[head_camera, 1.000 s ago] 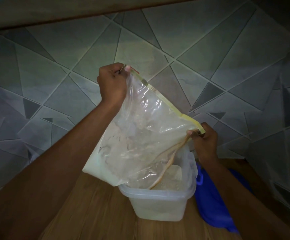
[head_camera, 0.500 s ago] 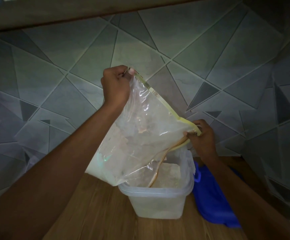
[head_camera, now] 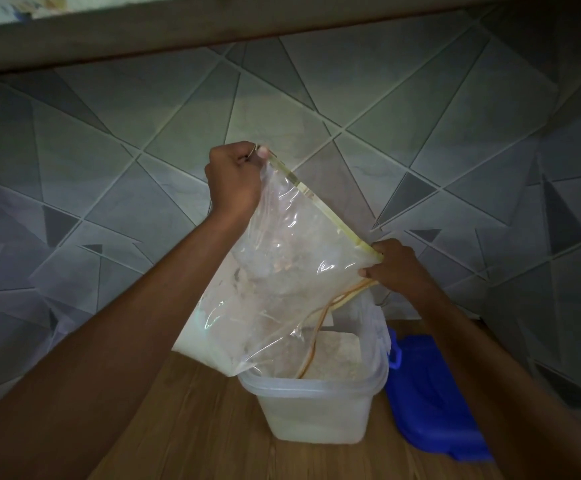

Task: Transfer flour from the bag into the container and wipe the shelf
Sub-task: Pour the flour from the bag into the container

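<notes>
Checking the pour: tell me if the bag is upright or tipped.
Tipped: left hand holds one bag corner high, right hand pinches the lower corner, mouth hanging into the container.

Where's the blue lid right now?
Head view, lower right: the blue lid lies on the wooden shelf just right of the container, under the right forearm.

A single wide-angle camera, worn on the person's head, gives the only view. It looks forward and steeply down from close range, with both forearms reaching in from the bottom edge. The left hand (head_camera: 233, 181) sits near the frame's middle, the right hand (head_camera: 398, 268) lower and to its right. A tiled wall (head_camera: 403, 109) rises beyond the hands, and the wooden shelf (head_camera: 185, 427) lies below them.
</notes>
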Tool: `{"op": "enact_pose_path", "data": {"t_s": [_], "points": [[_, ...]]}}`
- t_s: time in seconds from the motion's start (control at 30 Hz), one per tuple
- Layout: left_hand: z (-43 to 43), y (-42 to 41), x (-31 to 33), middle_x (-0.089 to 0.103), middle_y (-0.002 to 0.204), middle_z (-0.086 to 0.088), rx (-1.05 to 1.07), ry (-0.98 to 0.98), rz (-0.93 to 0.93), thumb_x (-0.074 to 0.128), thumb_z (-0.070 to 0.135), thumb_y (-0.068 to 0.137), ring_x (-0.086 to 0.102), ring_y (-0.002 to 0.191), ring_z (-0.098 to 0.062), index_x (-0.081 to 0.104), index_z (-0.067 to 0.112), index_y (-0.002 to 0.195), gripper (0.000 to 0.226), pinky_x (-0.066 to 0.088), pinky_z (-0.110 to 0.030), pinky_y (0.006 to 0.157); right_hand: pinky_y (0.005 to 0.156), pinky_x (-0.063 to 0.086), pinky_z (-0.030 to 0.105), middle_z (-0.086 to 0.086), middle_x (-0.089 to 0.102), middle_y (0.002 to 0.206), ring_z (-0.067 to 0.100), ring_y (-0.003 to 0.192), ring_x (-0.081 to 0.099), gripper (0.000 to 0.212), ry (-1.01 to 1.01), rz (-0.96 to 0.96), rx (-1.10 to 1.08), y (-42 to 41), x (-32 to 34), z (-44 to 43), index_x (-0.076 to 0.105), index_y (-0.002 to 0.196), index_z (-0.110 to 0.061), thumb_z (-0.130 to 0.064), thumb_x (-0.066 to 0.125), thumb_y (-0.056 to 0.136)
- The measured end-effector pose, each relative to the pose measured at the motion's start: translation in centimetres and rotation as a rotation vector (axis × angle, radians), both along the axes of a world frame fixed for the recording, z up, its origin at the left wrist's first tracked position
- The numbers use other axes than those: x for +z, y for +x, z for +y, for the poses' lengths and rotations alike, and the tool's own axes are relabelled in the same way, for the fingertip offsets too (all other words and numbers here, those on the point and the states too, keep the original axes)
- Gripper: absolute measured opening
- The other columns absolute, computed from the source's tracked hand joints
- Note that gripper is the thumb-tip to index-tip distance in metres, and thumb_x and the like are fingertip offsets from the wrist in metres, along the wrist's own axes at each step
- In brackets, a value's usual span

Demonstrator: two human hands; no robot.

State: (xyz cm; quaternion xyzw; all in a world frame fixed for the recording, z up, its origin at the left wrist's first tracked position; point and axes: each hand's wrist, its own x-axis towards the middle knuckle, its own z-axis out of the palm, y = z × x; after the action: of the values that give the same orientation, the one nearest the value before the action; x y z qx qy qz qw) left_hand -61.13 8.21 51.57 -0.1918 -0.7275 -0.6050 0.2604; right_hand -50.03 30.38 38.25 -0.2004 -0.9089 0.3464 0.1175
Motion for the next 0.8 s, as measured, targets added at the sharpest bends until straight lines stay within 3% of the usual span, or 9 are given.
{"op": "enact_pose_path", "data": {"t_s": [0.17,0.37,0.47,0.53,0.67,0.73,0.8], "points": [[0.2,-0.3,-0.2,0.032,0.062,-0.002,-0.004,0.009,-0.002,0.07,0.029,0.089,0.032,0.061,-0.014,0.052,-0.003,0.063,0.045,0.027,-0.028,0.06,0.093,0.044,0.032,0.01,0.056,0.137,0.029,0.121,0.056,0.066,0.037,-0.04,0.071,0.6,0.8,0.6,0.051,0.139,-0.01,-0.029,0.08,0.082],[0.3,-0.2,-0.2,0.038,0.063,-0.002,-0.039,0.009,-0.019,0.07,0.029,0.089,0.037,0.062,-0.013,0.062,-0.004,0.069,0.039,0.032,-0.027,0.061,0.093,0.057,0.043,-0.001,0.067,0.122,0.019,0.107,0.065,0.067,0.095,0.166,0.282,0.4,4.3,-1.9,0.058,0.124,-0.023,-0.034,0.09,0.067],[0.2,-0.2,-0.3,0.056,0.063,-0.015,-0.1,-0.002,-0.024,0.07,0.042,0.082,0.048,0.064,-0.013,0.072,0.002,0.077,0.04,0.041,-0.03,0.064,0.086,0.06,0.039,-0.006,0.072,0.107,0.012,0.093,0.069,0.056,-0.018,0.294,0.343,-0.8,6.3,-4.0,0.064,0.115,-0.026,-0.041,0.088,0.067],[0.0,-0.1,-0.2,0.071,0.08,-0.024,-0.126,-0.034,-0.025,0.069,0.049,0.078,0.061,0.069,-0.019,0.078,0.01,0.082,0.04,0.053,-0.036,0.068,0.081,0.06,0.038,-0.004,0.074,0.095,0.013,0.086,0.071,0.047,-0.054,0.384,0.341,-1.8,7.6,-5.5,0.068,0.101,-0.025,-0.048,0.086,0.064],[-0.5,0.2,0.2,0.077,0.083,-0.015,-0.167,-0.069,-0.01,0.07,0.034,0.085,0.072,0.086,-0.036,0.082,0.023,0.082,0.017,0.059,-0.053,0.077,0.06,0.045,0.027,0.002,0.07,0.074,0.014,0.067,0.062,0.031,-0.065,0.45,0.278,-4.0,9.6,-7.5,0.072,0.083,-0.017,-0.04,0.088,0.069],[-0.8,0.3,0.2,0.078,0.085,-0.013,-0.187,-0.058,-0.015,0.069,0.032,0.086,0.073,0.089,-0.035,0.082,0.025,0.083,0.015,0.059,-0.054,0.08,0.055,0.033,0.025,-0.005,0.05,0.057,0.009,0.053,0.044,0.026,-0.12,0.509,0.27,-4.6,10.1,-8.3,0.066,0.065,-0.02,-0.031,0.089,0.071],[-1.3,0.1,0.2,0.079,0.087,-0.009,-0.231,-0.062,-0.017,0.068,0.029,0.088,0.074,0.091,-0.031,0.082,0.023,0.086,0.015,0.059,-0.052,0.085,0.05,0.024,0.024,-0.01,0.029,0.053,0.004,0.048,0.027,0.044,-0.127,0.59,0.249,-5.1,10.2,-8.8,0.05,0.05,-0.025,-0.023,0.087,0.074]]}}
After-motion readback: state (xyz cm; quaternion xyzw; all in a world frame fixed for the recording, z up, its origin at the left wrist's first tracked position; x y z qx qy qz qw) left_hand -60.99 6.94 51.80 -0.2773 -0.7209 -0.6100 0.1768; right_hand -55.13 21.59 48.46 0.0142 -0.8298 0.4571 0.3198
